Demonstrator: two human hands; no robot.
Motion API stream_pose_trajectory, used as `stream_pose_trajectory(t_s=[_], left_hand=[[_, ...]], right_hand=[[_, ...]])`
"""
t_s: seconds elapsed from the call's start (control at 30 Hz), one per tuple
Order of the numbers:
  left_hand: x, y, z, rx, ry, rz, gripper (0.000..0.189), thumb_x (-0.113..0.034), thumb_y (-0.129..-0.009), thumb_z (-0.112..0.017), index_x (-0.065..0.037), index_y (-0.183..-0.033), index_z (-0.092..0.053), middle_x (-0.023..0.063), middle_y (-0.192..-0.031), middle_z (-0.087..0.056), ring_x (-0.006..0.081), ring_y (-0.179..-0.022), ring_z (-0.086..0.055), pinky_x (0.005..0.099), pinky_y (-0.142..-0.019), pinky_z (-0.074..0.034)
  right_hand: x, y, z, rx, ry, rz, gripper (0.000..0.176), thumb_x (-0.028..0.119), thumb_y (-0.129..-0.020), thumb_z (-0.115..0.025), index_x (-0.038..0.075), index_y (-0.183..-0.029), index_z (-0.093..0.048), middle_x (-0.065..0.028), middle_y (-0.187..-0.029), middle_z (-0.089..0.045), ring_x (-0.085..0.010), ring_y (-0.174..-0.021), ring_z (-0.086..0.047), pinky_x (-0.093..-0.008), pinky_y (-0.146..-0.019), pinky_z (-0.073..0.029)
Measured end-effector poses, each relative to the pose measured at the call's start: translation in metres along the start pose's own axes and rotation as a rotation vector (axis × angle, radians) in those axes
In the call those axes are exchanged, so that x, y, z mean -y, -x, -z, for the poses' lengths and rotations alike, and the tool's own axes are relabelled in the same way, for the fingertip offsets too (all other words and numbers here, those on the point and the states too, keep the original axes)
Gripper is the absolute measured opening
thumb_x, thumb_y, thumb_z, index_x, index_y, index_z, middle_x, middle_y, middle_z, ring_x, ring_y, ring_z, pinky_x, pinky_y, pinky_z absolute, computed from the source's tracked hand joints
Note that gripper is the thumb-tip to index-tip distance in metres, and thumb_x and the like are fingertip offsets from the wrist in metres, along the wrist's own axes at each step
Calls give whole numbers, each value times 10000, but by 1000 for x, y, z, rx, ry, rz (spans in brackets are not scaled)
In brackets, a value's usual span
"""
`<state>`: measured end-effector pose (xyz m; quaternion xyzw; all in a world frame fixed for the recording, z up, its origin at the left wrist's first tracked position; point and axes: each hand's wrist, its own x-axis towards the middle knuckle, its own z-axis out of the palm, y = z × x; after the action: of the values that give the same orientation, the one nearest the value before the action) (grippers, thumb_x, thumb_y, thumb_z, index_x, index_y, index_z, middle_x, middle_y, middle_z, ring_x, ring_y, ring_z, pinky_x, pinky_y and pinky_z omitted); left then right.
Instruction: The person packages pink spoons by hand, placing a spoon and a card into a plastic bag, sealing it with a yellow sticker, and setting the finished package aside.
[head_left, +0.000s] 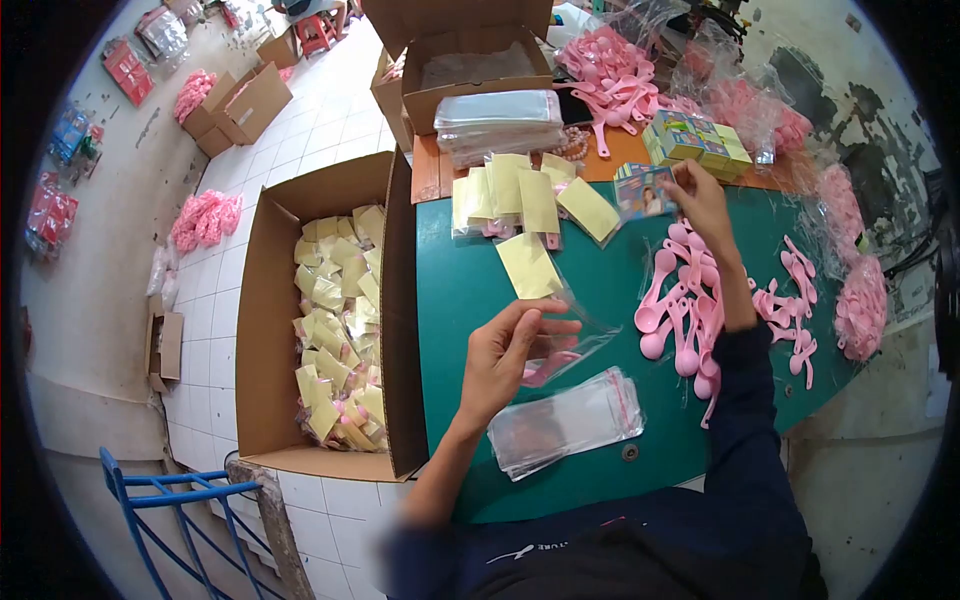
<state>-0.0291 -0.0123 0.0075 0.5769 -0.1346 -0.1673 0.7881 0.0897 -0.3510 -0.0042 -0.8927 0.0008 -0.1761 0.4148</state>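
A blue tubular metal frame point(190, 494) stands at lower left; on the white tiled floor point(212, 350), a red stool point(317, 35) and, nearer the left wall point(90, 330), an opened cardboard carton point(255, 110).

Two hands: one bag point(590, 345) in the left hand point(505, 352), one card point(640, 193) in the right hand point(702, 203). One table point(450, 400). Two stacks of bags, one near point(560, 425), one far point(498, 112). On the green top, two spoon heaps: one big point(688, 315), one small point(790, 318). Packets on the table point(528, 265): about seven, though overlap makes the count uncertain. One carton point(268, 260) beside the table, one open carton point(418, 108) at its far end, one small carton point(170, 345) by the wall. One blue frame point(112, 475). One red stool point(315, 33).
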Motion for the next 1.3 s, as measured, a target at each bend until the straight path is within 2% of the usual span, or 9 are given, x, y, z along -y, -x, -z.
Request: stream_pose_trajectory(t_s=[0.1,0.27,0.37,0.47,0.9,1.07,1.17,1.2,1.3], left_hand=[[1,-6,0,35,-70,43,301,-200,-991,-400,35,-1095,-558,146,-949,-660,182,-855,-661,263,-703,-541],[6,-6,-1,33,-122,61,290,-192,-986,-415,37,-1068,-573,126,-928,-660,167,-835,-663,251,-668,-541],[2,-5,-2,69,-112,58,287,-194,-985,-420,33,-1056,-579,113,-905,-661,157,-820,-661,249,-661,-541],[-1,-4,-1,94,-120,77,285,-198,-983,-425,30,-1050,-583,105,-891,-663,145,-808,-658,249,-678,-543],[-15,7,-9,259,-434,-34,272,-158,-949,-495,9,-1151,-569,88,-827,-661,97,-771,-624,264,-676,-515],[-26,16,-24,219,-542,-3,421,-176,-894,-578,-95,-1291,-462,133,-761,-676,183,-762,-679,300,-647,-506],[-16,18,-23,149,-789,-16,559,-234,-860,-624,-125,-1348,-374,153,-824,-683,256,-818,-680,318,-669,-510],[-12,19,-21,128,-878,-11,606,-257,-848,-640,-131,-1362,-346,158,-857,-686,278,-844,-676,323,-678,-512],[-5,27,7,228,-769,-16,655,-339,-804,-673,-134,-1342,-362,142,-915,-688,278,-883,-667,336,-704,-517]], right_hand=[[109,70,3,169,-518,-5,155,56,-817,-643,37,-933,-543,0,-861,-597,-67,-723,-579,-206,-563,-461],[148,117,16,396,-206,149,154,-40,-813,-623,16,-929,-539,-10,-813,-587,-66,-707,-576,-200,-577,-456],[157,121,20,342,-82,213,126,-34,-814,-625,-4,-904,-542,-31,-780,-586,-65,-714,-584,-203,-605,-465],[158,126,13,94,-528,117,123,-44,-787,-643,-8,-875,-565,-44,-755,-582,-68,-688,-578,-206,-613,-469],[169,136,16,401,-78,344,166,-19,-721,-696,14,-829,-574,-70,-729,-555,-159,-614,-583,-271,-516,-431],[165,144,-2,700,-2,265,259,97,-731,-681,30,-946,-555,-120,-856,-573,-311,-810,-580,-367,-703,-449],[156,154,-16,614,-63,307,265,67,-728,-664,29,-976,-579,-131,-857,-584,-321,-798,-583,-372,-706,-461],[147,155,-18,668,-64,325,232,53,-723,-675,20,-945,-613,-116,-831,-598,-258,-763,-605,-332,-690,-471],[134,166,-15,673,-323,-84,153,39,-709,-706,17,-837,-625,-68,-776,-594,-145,-721,-590,-267,-650,-457]])
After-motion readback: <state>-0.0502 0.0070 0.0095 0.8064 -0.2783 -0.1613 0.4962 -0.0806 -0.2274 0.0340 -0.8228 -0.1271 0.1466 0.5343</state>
